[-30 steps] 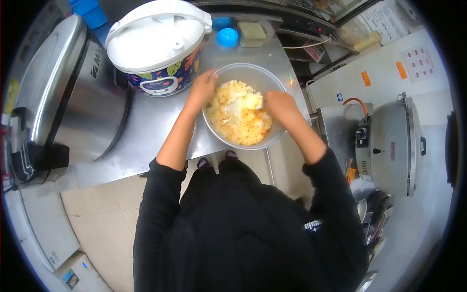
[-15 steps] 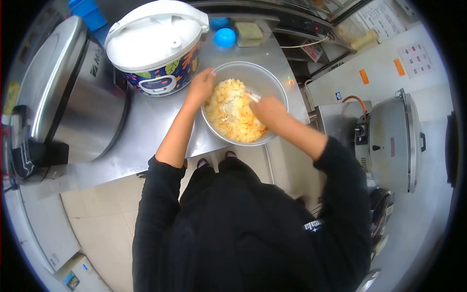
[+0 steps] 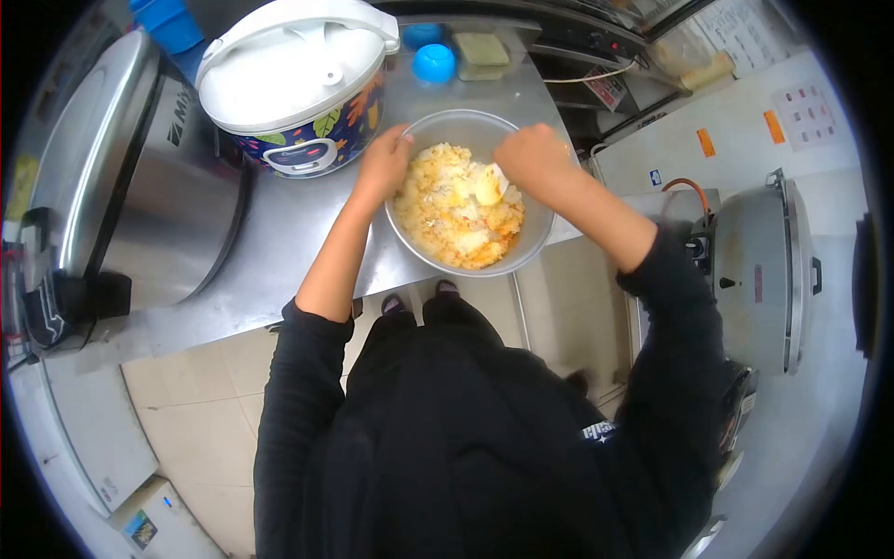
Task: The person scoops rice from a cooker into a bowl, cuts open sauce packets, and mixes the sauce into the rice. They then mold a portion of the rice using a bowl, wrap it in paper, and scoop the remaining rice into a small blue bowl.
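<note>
A round metal bowl (image 3: 540, 228) sits at the front edge of the steel counter, holding yellowish rice (image 3: 452, 210) with orange patches at the lower right. My left hand (image 3: 385, 166) grips the bowl's left rim. Closed round the handle of a pale scoop, my right hand (image 3: 537, 160) is over the bowl's upper right side. The scoop (image 3: 503, 179) has its head down at the rice, with a yellow clump on it; most of its handle is hidden in my fist.
Left of the bowl stand a patterned rice cooker (image 3: 298, 102) with a white lid and a large steel cooker (image 3: 168, 196). Behind are a blue cup (image 3: 434, 63) and a greenish container (image 3: 481, 54). A grey lidded appliance (image 3: 759, 275) stands at the right.
My right hand has moved up and to the right with the scoop, which now shows a clump of rice. The rice is more spread out. My left hand stays at the rim.
</note>
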`<state>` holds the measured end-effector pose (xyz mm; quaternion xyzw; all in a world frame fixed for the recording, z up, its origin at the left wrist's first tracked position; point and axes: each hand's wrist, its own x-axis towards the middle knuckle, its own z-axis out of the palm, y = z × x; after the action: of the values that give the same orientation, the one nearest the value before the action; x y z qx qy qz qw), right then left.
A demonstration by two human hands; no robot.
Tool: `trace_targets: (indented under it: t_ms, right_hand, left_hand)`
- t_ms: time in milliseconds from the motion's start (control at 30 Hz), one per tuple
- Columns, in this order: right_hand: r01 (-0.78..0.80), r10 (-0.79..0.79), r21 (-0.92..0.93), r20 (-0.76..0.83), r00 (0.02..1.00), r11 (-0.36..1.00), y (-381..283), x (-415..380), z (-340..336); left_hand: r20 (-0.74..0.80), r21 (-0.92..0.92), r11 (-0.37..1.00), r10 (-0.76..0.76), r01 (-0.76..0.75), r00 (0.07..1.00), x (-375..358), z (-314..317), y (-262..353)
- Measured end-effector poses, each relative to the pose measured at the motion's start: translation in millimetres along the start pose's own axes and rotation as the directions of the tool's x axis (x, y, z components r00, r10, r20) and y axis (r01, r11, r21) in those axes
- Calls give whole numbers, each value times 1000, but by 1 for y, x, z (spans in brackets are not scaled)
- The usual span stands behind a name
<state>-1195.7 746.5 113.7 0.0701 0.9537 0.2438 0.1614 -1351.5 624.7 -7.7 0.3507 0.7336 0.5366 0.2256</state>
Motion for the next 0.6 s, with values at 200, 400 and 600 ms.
trace_targets:
  t_ms: [200, 400, 600]
  right_hand:
    - [174, -162, -64, 150, 975, 983, -18, 6, 34]
    - [50, -133, 241, 346, 929, 969, -20, -22, 27]
    - [129, -118, 177, -73, 990, 976, -9, 11, -15]
  left_hand:
    - [-30, 29, 999, 36, -35, 999, 1, 1, -1]
    - [-45, -3, 1000, -4, 4, 999, -4, 0, 6]
    - [-33, -10, 1000, 24, -24, 999, 0, 0, -1]
